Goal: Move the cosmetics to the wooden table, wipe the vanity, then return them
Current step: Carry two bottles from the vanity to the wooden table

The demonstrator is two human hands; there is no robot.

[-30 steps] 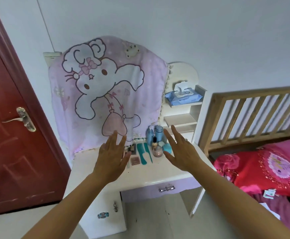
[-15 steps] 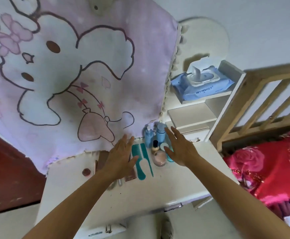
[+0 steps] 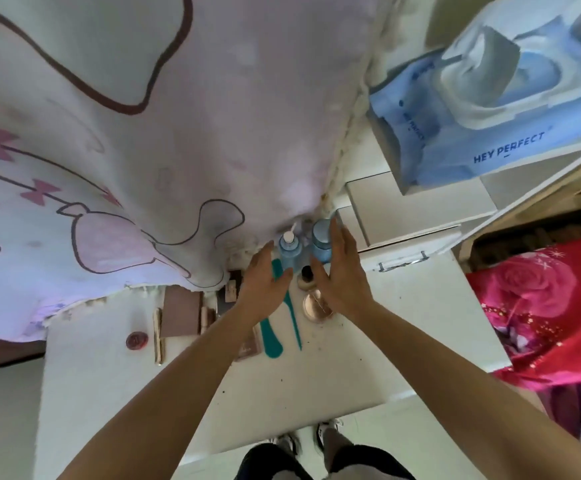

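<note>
Blue bottles stand between your hands at the back of the vanity (image 3: 334,382). Your left hand (image 3: 265,284) is flat, fingers straight, holding nothing. Its fingertips are just beside the pump bottle (image 3: 287,252); contact unclear. Your right hand (image 3: 342,277) is also flat, fingers straight and together, holding nothing. It lies along the right side of the capped bottle (image 3: 320,239); cannot tell if it touches.

Between the palms a small bottle (image 3: 305,276) with a dark cap stands upright. Just in front of it is a round compact (image 3: 315,308), partly under your right wrist. Two teal combs (image 3: 271,337) lie side by side under your left hand, handles toward you. Left of your forearm are a brown palette (image 3: 181,311), a gold stick (image 3: 158,336) beside it, and a red disc (image 3: 136,340) further left. Other small items under the left wrist are too hidden to name.

All the cosmetics are on the vanity top, toward its back. Dark specks dot the top. A pink cartoon cloth (image 3: 213,116) hangs behind, its hem reaching the top. Right of it, wipes (image 3: 490,133) sit on the top level of the shelves (image 3: 417,209), with a drawer handle (image 3: 401,263) below. Red bedding (image 3: 541,306) is at far right. Your shoes (image 3: 327,434) show below the vanity's front edge.
</note>
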